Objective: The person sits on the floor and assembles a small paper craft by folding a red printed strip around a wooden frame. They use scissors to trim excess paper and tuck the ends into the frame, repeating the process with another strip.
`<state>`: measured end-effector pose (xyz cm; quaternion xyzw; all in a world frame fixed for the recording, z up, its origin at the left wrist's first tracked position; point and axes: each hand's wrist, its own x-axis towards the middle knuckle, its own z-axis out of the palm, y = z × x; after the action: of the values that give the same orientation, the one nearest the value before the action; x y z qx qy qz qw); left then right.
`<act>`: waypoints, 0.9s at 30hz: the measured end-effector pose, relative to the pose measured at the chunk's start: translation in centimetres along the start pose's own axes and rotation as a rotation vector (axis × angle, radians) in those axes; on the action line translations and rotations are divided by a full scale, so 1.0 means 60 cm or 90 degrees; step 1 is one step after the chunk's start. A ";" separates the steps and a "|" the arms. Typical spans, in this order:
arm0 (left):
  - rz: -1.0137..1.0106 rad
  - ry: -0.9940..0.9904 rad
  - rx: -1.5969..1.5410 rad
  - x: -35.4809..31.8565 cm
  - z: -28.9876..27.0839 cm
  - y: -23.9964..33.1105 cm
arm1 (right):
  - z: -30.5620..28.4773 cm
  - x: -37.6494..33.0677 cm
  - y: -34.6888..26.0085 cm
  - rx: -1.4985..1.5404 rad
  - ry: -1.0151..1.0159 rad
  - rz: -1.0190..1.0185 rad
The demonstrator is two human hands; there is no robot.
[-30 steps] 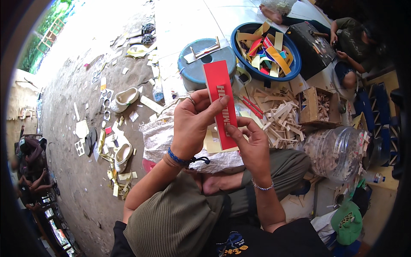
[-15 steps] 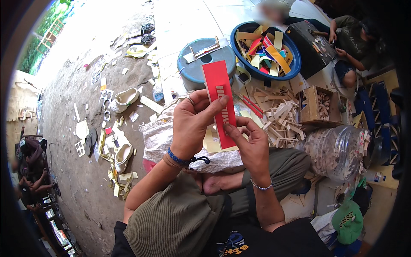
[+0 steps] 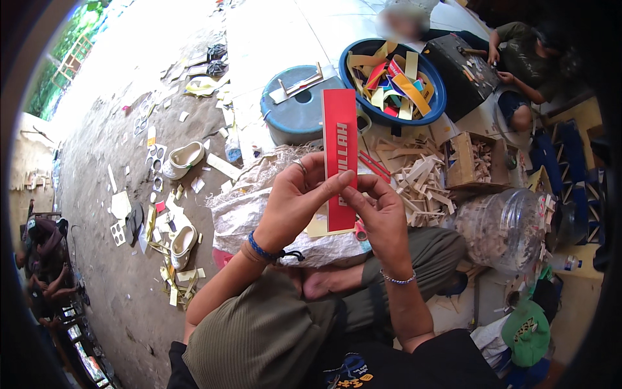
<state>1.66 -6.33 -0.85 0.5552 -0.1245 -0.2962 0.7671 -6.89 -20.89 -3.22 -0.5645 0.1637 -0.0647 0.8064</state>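
Note:
Upright between my hands stands a red strip (image 3: 338, 136) with pale lettering, held above my lap. My left hand (image 3: 298, 200) pinches it from the left side, thumb across the front. My right hand (image 3: 381, 206) grips its right edge lower down, thumb against the face. Fingers behind the strip are partly hidden. Below lies a white woven sack (image 3: 246, 223), spread in front of my crossed legs, with a pale yellow piece (image 3: 319, 227) partly covered by my hands.
A blue round tub (image 3: 291, 123) stands upside down ahead, beside a blue basin (image 3: 440, 107) of coloured strips. To the right are a pile of small wooden pieces (image 3: 424, 188), a wooden box (image 3: 457, 170) and a clear plastic container (image 3: 499, 227). Another person (image 3: 525, 58) sits at far right.
The strip has turned from leaning left to nearly vertical. My left thumb has slid lower along it, close to my right thumb. The view has shifted slightly.

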 end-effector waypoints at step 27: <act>-0.008 -0.078 0.129 -0.026 0.001 0.004 | -0.035 0.111 -0.146 -0.122 -0.029 -0.227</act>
<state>0.46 -5.40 -0.41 0.6115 -0.1966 -0.3201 0.6964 -0.62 -27.78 3.04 -0.6601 0.0485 -0.1776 0.7283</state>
